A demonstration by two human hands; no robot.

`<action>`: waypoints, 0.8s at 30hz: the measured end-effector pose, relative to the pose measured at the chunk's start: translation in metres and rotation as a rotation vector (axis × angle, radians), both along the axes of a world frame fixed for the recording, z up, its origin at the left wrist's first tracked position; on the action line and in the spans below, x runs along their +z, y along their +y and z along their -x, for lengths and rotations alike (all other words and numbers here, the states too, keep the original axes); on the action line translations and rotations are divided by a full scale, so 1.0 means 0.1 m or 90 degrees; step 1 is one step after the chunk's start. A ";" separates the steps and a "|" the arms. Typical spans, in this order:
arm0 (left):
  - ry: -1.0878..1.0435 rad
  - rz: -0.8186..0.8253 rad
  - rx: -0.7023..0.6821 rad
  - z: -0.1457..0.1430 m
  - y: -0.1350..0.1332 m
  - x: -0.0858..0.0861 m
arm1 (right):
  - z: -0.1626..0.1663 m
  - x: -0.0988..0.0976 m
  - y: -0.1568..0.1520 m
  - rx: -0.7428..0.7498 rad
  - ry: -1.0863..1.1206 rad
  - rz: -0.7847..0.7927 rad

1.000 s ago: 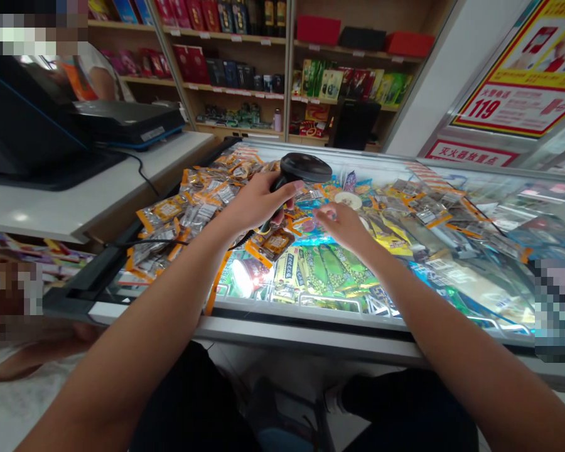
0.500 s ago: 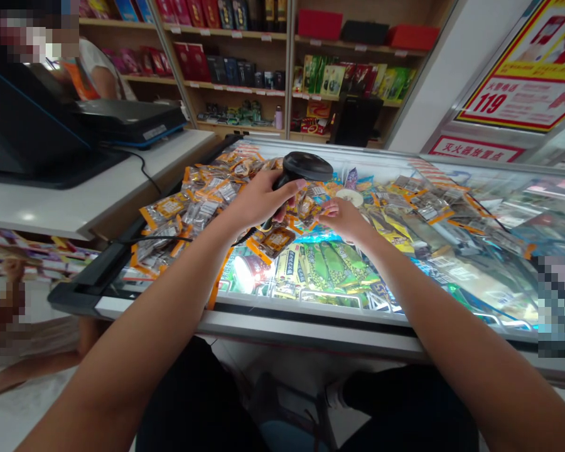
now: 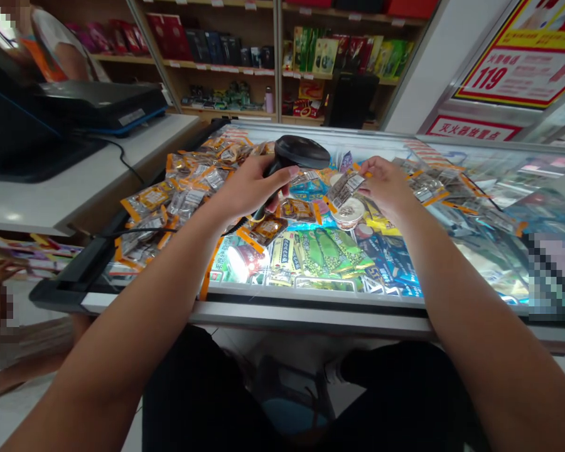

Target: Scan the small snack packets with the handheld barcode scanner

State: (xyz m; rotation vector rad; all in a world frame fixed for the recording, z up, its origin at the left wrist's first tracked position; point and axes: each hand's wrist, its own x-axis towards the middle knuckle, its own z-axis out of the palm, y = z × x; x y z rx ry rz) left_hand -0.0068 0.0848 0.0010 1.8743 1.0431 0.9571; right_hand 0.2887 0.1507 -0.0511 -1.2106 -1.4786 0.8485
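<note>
Head view: left hand (image 3: 252, 189) grips one scanner (image 3: 302, 151), right hand (image 3: 386, 187) pinches one orange-edged packet (image 3: 345, 189).

One camera sits on the person's head and looks forward and down. It is near the left hand (image 3: 249, 189) and right hand (image 3: 387, 187), above the freezer (image 3: 311, 312), with shelves (image 3: 188, 65) farther off.

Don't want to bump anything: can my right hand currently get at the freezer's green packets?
Probably not directly: the glass top appears to cover the green packets, and your right hand holds an orange-edged packet.
</note>
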 end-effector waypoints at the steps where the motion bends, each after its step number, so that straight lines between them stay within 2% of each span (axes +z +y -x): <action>1: -0.002 -0.001 -0.007 0.00 0.00 -0.01 | 0.03 -0.01 0.00 0.018 0.040 0.027; 4: -0.002 0.005 -0.017 -0.02 -0.01 -0.03 | 0.13 -0.03 -0.03 0.062 0.131 0.071; 8: 0.029 0.036 -0.036 -0.04 -0.04 -0.04 | 0.21 -0.04 -0.04 0.116 0.174 0.053; 14: 0.063 0.081 -0.091 -0.01 -0.05 -0.04 | 0.19 -0.02 -0.02 0.078 0.193 -0.031; 19: 0.151 0.111 -0.121 0.01 -0.06 0.00 | 0.09 0.01 0.01 0.078 0.154 -0.043; 24: 0.195 0.127 -0.118 0.00 -0.09 0.05 | 0.08 -0.01 0.03 0.066 0.183 -0.043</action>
